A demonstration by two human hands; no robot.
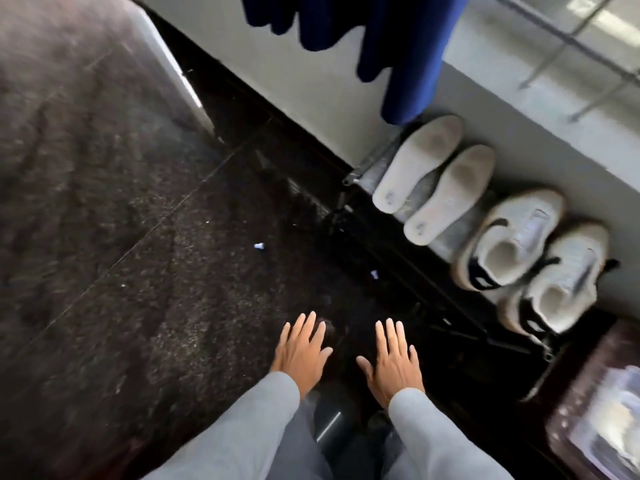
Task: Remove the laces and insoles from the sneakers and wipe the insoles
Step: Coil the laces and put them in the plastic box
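1. Both hands hover low in the view over the dark floor [156, 237], palms down. The left hand [301, 351] and the right hand [393, 365] each have an empty grip, with the fingers straight and spread. Grey sleeves cover the wrists.
2. The task's things all lie ahead and to the right of the hands, lined up on a low rack [358, 174] against the wall. The right hand is the nearer one, so a reach would likely go forward and right from it.
3. Nearest on the rack is one sneaker [561, 282], touching or just beside the second sneaker [512, 237]. Their openings look empty. The view is too blurred to tell whether any laces remain.
4. Beyond them, two pale insoles [450, 195] lie side by side, already out of the shoes. Their long axes run parallel, with the heels toward the person and the toes toward the wall.
5. Farthest off, a blue cloth [408, 46] hangs above the toe of the far insole.
6. Wiping looks like the step left, though neither hand holds a cloth.
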